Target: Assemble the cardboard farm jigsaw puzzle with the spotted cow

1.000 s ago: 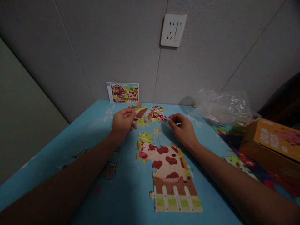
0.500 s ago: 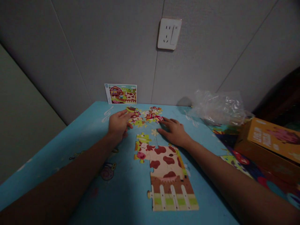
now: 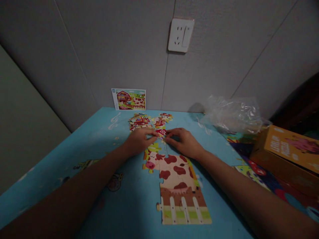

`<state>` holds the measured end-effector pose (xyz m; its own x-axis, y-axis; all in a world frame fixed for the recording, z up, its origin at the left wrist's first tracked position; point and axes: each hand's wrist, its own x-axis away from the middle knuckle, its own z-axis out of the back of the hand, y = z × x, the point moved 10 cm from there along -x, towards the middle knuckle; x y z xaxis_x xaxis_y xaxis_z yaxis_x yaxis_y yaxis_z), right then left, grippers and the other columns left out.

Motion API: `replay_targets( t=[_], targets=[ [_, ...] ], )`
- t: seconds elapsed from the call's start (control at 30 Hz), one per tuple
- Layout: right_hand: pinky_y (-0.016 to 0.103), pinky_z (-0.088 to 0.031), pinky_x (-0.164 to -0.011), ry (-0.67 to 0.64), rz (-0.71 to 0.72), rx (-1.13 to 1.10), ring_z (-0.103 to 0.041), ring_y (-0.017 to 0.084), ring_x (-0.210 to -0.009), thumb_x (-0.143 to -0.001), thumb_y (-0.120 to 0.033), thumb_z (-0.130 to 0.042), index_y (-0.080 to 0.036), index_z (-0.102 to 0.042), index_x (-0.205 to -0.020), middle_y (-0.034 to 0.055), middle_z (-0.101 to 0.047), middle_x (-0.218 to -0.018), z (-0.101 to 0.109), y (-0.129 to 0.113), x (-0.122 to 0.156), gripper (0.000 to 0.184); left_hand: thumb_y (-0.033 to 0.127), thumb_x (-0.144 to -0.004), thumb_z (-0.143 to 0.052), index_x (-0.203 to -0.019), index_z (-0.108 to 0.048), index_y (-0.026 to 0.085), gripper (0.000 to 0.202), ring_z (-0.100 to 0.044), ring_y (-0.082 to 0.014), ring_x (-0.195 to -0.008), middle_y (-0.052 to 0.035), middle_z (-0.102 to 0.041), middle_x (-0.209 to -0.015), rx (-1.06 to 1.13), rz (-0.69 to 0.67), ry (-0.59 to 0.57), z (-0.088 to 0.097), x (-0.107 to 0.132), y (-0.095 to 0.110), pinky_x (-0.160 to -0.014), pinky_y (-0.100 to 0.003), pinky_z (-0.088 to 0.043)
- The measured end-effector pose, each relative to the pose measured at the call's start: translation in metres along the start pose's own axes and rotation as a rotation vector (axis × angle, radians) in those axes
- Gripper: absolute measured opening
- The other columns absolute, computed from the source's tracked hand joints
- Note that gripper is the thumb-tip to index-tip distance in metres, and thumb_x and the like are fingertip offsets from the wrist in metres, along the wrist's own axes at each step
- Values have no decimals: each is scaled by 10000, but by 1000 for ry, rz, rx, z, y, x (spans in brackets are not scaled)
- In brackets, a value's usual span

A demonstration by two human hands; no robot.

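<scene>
A red puzzle piece with a white barn-door cross (image 3: 161, 131) is between my two hands, just beyond the joined part of the puzzle. My left hand (image 3: 140, 141) pinches its left side with thumb and fingers. On its right side, my right hand (image 3: 183, 142) has its thumb and fingertips closed at the edge. Nearer to me lies the joined cow puzzle section (image 3: 178, 181), showing a cow, brown ground and a white fence. Behind my left hand is a heap of loose puzzle pieces (image 3: 140, 121), and a few more pieces (image 3: 164, 117) lie to its right.
A picture card of the farm scene (image 3: 131, 99) leans against the wall at the back. On the right are a crumpled clear plastic bag (image 3: 233, 114) and an orange puzzle box (image 3: 286, 149). A blue patterned cover (image 3: 119, 205) lies over the table. A socket (image 3: 181, 35) is on the wall.
My left hand has moved right and nearer, from the heap to the red piece. My right hand has closed its fingers, and the red piece has come slightly nearer and left.
</scene>
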<state>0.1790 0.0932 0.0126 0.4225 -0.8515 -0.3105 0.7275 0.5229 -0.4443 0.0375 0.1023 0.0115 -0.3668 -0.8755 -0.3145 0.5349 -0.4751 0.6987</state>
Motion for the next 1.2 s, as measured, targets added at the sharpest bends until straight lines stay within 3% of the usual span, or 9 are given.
replay_targets(
  t=[0.07, 0.17, 0.33, 0.73, 1.03, 1.2],
  targets=[
    [440, -436, -948, 5, 12, 7, -629, 258, -1039, -871, -368, -587, -228, -715, -1007, 76, -723, -1075, 0, -3, 1, 233, 234, -787, -616, -867, -758, 192, 169, -472, -60, -472, -11, -722, -820, -96, -68, -37, -4, 1, 7, -486, -192, -364],
    [461, -428, -956, 12, 16, 10, -615, 267, -1070, -868, -364, -593, -226, -692, -1101, 84, -710, -1124, 0, -5, 1, 288, 217, -790, -610, -889, -762, 189, 184, -463, -74, -486, 9, -688, -696, -142, -54, -40, -3, 2, 6, -537, -203, -378],
    [462, -422, -974, -6, 35, 36, -617, 252, -1068, -867, -310, -594, -232, -711, -1056, 67, -707, -1139, -3, -7, 1, 235, 241, -787, -603, -879, -767, 218, 190, -474, -106, -484, 27, -613, -551, -136, -6, -40, 0, 1, 2, -548, -217, -388],
    [456, -456, -974, -37, 28, 66, -614, 260, -1071, -886, -284, -560, -200, -749, -1045, 117, -669, -1185, -4, -11, 2, 261, 266, -784, -601, -887, -777, 225, 208, -520, -135, -506, 10, -601, -514, -133, 21, -66, -1, 2, 5, -525, -226, -382],
    [366, -489, -908, 124, 134, -184, -630, 195, -983, -855, -203, -553, -210, -752, -978, 85, -672, -1058, 15, -24, 4, 234, 296, -801, -576, -926, -777, 234, 244, -476, -97, -507, -14, -719, -731, -59, -26, -98, -5, 3, 12, -502, -202, -352],
    [344, -513, -836, 194, 85, -229, -642, 177, -881, -839, -176, -555, -207, -755, -947, 75, -685, -963, 19, -17, 4, 229, 324, -778, -589, -890, -778, 233, 238, -416, -92, -473, 2, -666, -622, 2, 0, -148, -10, 6, 15, -459, -190, -313]
  ],
)
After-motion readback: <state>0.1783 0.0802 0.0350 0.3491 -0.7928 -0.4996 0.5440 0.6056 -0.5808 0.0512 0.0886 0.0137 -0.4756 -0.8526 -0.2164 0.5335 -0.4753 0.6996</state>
